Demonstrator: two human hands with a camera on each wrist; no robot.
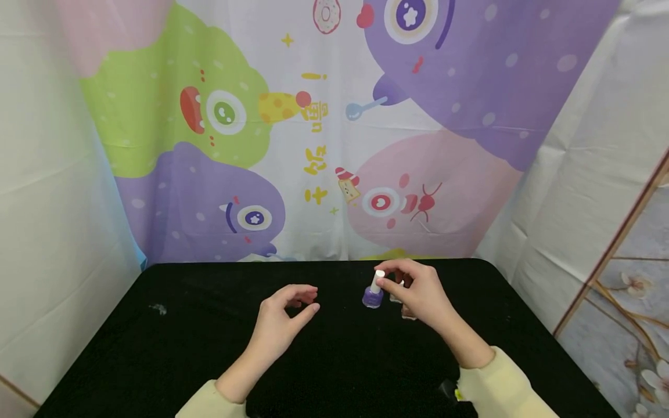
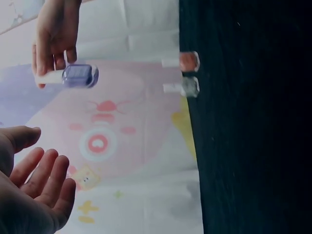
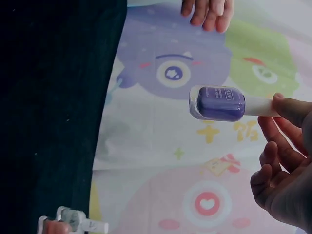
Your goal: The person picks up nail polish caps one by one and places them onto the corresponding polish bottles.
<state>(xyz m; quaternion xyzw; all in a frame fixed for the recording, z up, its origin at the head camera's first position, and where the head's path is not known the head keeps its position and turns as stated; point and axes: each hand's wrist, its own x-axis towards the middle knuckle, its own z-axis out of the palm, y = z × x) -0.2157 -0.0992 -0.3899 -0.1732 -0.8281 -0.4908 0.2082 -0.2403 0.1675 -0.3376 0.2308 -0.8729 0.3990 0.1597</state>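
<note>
A bottle of purple nail polish (image 1: 373,298) with a white cap is pinched at the cap by my right hand (image 1: 422,293), between thumb and fingers. In the right wrist view the purple bottle (image 3: 222,104) hangs above table level, with small print on its glass. My left hand (image 1: 279,325) is held over the table to the left of it, fingers loosely bent, palm facing the bottle, holding nothing. Behind the right hand stand two more nail polish bottles, a coral one (image 2: 189,62) and a greyish clear one (image 2: 190,87), partly hidden in the head view.
The table has a black cloth top (image 1: 334,366). A cartoon-printed curtain (image 1: 313,232) hangs behind its far edge, and white cloth (image 1: 47,191) hangs at the left. A small dark object (image 1: 448,389) lies by the right sleeve. A pale smudge (image 1: 158,309) marks the left side.
</note>
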